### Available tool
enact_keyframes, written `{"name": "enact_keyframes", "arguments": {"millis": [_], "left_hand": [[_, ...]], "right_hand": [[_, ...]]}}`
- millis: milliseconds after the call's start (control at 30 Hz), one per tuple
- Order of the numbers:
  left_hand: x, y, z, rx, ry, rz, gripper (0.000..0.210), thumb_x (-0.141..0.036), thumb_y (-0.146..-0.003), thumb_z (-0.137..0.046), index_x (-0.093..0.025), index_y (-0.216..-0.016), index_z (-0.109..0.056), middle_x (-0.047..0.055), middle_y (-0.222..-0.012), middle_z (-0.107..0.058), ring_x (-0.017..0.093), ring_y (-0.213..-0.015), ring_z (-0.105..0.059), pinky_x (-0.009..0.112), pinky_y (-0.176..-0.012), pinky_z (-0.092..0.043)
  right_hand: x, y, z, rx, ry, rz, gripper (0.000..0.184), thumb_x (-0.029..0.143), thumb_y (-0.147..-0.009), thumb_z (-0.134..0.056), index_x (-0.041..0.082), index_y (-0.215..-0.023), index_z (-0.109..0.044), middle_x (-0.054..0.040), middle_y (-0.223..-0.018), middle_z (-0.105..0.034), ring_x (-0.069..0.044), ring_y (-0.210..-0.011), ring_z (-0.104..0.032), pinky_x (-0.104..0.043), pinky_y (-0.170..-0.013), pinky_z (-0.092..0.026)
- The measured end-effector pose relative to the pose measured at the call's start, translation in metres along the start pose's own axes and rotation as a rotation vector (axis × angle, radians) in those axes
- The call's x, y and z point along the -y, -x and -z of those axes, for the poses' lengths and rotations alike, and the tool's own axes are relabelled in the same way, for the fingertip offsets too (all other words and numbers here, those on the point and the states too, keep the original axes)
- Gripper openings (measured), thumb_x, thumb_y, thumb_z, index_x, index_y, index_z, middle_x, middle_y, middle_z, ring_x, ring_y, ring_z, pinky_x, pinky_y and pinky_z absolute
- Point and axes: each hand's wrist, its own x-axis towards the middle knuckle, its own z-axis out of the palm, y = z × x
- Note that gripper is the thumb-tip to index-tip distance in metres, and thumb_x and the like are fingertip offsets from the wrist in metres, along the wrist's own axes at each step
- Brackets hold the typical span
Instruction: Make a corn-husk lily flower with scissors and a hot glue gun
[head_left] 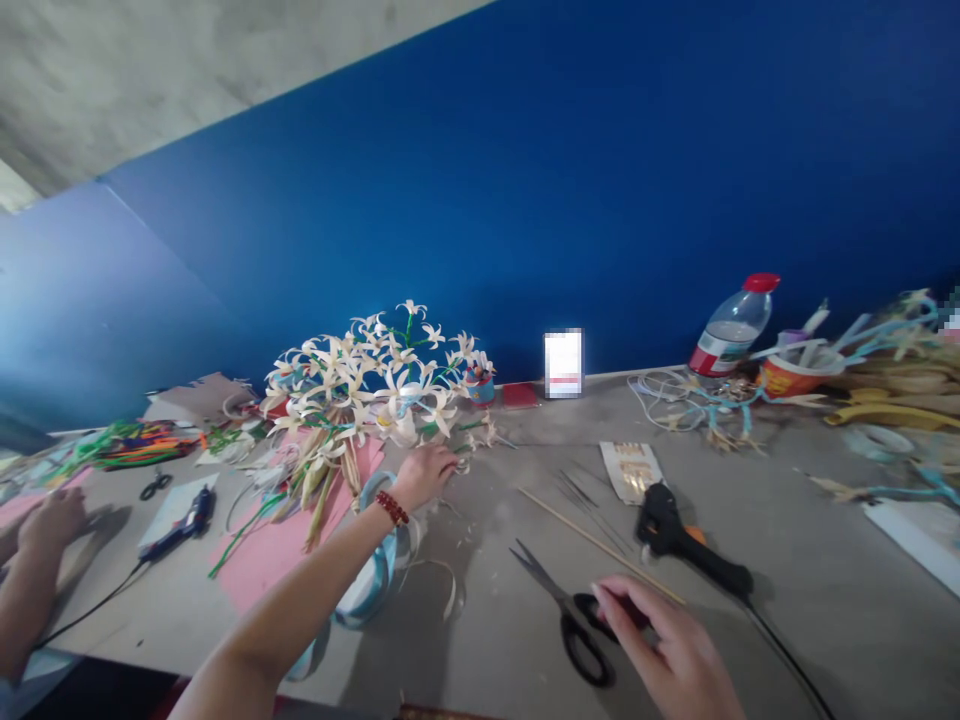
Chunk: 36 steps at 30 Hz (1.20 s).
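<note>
My left hand (pixel 424 478), with a beaded bracelet at the wrist, reaches forward to the table. Its fingers are bent together beside small pale flower pieces (pixel 480 435); whatever lies between them is too small to make out. Just behind it stands a bunch of white handmade flowers (pixel 367 375) on green stems. Low on the right, my right hand (pixel 667 640) has its thumb and fingers drawn together over the handle of black scissors (pixel 585 650). The scissors lie flat, blades slightly apart. I cannot tell whether the fingertips touch the handle or pinch something small.
A black glue gun (pixel 686 540) lies right of a thin wooden stick (pixel 577 530) and wires. Blue ribbon rolls (pixel 367 590) sit under my left forearm. A bottle (pixel 731 325) stands at the back right. Another person's hand (pixel 52 520) is at left, near a blue glue gun (pixel 180 522).
</note>
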Motion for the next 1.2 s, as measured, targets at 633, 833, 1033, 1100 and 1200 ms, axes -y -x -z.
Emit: {"name": "enact_keyframes", "arguments": {"millis": [633, 833, 1033, 1100, 1200], "left_hand": [[-0.039, 0.106, 0.035, 0.206, 0.107, -0.076, 0.022, -0.018, -0.093, -0.053, -0.021, -0.108, -0.068, 0.008, -0.107, -0.068, 0.024, -0.103, -0.06, 0.038, -0.092, -0.047], [-0.049, 0.12, 0.022, 0.314, -0.005, -0.213, 0.036, -0.016, -0.091, -0.054, -0.028, -0.124, -0.061, 0.01, -0.13, -0.057, 0.027, -0.117, -0.052, 0.042, -0.096, -0.045], [-0.057, 0.113, 0.005, 0.1, 0.021, -0.297, 0.019, -0.017, -0.094, -0.051, -0.022, -0.092, -0.069, 0.007, -0.099, -0.065, 0.021, -0.093, -0.058, 0.034, -0.081, -0.047], [-0.062, 0.112, 0.007, -0.046, 0.08, -0.363, 0.02, -0.015, -0.094, -0.051, -0.022, -0.098, -0.069, 0.007, -0.095, -0.065, 0.02, -0.089, -0.058, 0.034, -0.08, -0.046], [-0.073, 0.109, 0.013, -0.214, 0.158, -0.433, 0.023, -0.013, -0.093, -0.051, -0.022, -0.107, -0.067, 0.007, -0.095, -0.066, 0.02, -0.089, -0.059, 0.035, -0.081, -0.047]], "right_hand": [[0.015, 0.006, -0.027, 0.312, 0.06, -0.093, 0.026, 0.041, -0.097, -0.049, 0.023, -0.09, -0.067, -0.0046, -0.082, -0.075, -0.019, -0.071, -0.07, -0.022, -0.059, -0.053], [0.023, 0.011, -0.034, 0.408, 0.089, -0.103, 0.022, 0.036, -0.098, -0.048, 0.024, -0.089, -0.065, -0.0031, -0.083, -0.073, -0.018, -0.073, -0.068, -0.023, -0.058, -0.048], [0.044, 0.009, -0.042, 0.438, 0.044, -0.111, 0.022, 0.035, -0.096, -0.05, 0.022, -0.085, -0.066, -0.0034, -0.078, -0.07, -0.018, -0.07, -0.064, -0.025, -0.059, -0.046], [0.052, 0.008, -0.047, 0.443, -0.055, -0.187, 0.022, 0.036, -0.095, -0.052, 0.022, -0.087, -0.066, -0.0039, -0.079, -0.07, -0.018, -0.071, -0.064, -0.025, -0.059, -0.046], [0.063, 0.006, -0.057, 0.48, -0.286, -0.32, 0.02, 0.039, -0.091, -0.057, 0.021, -0.092, -0.066, -0.0029, -0.077, -0.068, -0.016, -0.067, -0.062, -0.023, -0.055, -0.045]]}}
